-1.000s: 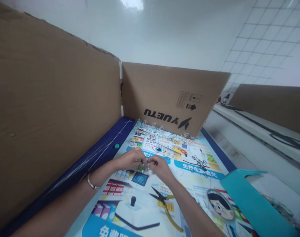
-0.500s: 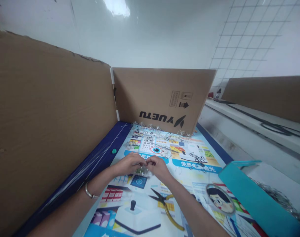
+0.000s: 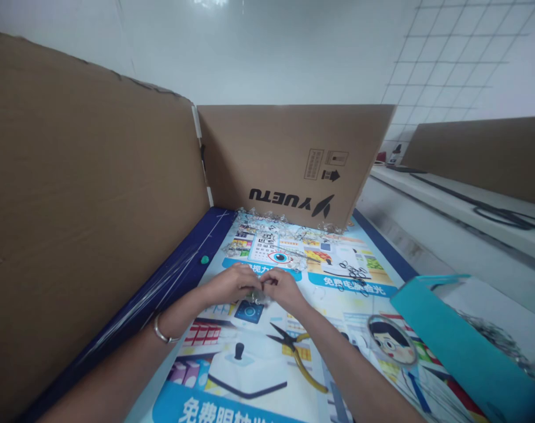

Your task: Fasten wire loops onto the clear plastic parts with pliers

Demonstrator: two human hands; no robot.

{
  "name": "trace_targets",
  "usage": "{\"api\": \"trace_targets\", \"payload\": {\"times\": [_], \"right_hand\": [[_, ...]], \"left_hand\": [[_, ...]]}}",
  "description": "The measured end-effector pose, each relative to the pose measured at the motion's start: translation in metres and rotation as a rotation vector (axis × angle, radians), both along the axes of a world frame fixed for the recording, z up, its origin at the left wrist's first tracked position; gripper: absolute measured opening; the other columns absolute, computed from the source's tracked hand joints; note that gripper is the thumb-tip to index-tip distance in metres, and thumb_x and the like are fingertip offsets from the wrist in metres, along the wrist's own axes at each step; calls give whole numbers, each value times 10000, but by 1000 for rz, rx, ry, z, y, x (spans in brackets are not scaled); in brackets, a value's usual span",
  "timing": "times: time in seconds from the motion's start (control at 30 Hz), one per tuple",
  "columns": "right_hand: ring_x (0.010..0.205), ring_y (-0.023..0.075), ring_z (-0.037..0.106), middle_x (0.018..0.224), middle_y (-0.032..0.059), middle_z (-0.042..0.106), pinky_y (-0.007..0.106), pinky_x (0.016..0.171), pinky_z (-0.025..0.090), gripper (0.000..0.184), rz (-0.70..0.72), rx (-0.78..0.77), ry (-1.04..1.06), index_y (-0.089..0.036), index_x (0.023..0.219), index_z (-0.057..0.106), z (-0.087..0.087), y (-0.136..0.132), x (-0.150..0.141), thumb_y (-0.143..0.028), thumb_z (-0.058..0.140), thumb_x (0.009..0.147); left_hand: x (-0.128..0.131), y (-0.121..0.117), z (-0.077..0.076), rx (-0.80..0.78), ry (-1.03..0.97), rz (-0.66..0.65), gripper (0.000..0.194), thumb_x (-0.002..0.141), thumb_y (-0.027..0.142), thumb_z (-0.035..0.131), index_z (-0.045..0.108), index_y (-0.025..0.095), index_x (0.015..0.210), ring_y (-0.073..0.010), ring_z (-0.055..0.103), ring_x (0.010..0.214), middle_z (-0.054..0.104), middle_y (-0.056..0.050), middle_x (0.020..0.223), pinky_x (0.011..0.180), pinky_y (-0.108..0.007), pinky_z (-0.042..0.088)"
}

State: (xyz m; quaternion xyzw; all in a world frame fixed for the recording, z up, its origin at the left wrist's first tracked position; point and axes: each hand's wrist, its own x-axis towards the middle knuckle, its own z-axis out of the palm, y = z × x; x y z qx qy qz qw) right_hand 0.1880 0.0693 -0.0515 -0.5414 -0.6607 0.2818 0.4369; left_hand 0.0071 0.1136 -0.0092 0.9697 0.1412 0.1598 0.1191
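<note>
My left hand [image 3: 237, 284] and my right hand [image 3: 283, 289] meet above the printed mat, fingertips almost touching. The fingers of both are bent into a pinch. Between and just below them hangs a cluster of clear, shiny beads [image 3: 257, 297], partly covered by the fingers; exactly what the tips grip is too small to make out. A silver bangle [image 3: 162, 330] circles my left wrist. Yellow-handled pliers [image 3: 297, 355] lie on the mat below my right hand, jaws pointing left.
Clear beaded pieces [image 3: 267, 218] line the mat's far edge by a cardboard wall [image 3: 289, 158]. Dark rings [image 3: 354, 272] lie right of centre. A teal box [image 3: 461, 341] holding metal wire pieces stands at right. A cardboard panel [image 3: 91, 176] rises at left; a green bead [image 3: 204, 259] sits nearby.
The view has tilted slightly downward, showing more of the mat's near side. Both hands stay together over the clear beads, with hardly any shift of the fingers.
</note>
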Motion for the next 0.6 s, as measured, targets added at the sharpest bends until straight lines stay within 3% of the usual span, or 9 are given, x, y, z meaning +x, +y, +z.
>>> {"api": "trace_targets", "payload": {"times": [0.4,0.6], "right_hand": [[569,98,488,701,-16,551,222,552,384,173,22,13,40,-188,702,666,-2,2,1,-121,563,579],[555,103,463,673,-26,530,231,544,380,228,-2,59,99,-205,829,663,0,-2,1,-175,548,634]], "left_hand": [[2,-3,-3,-32,-83,35,184,757,74,495,639,170,820,-146,560,779,647,-25,790,772,-251,402],[0,1,-5,10,-130,89,206,731,51,498,625,169,844,-149,562,785,642,-24,804,765,-257,392]]}}
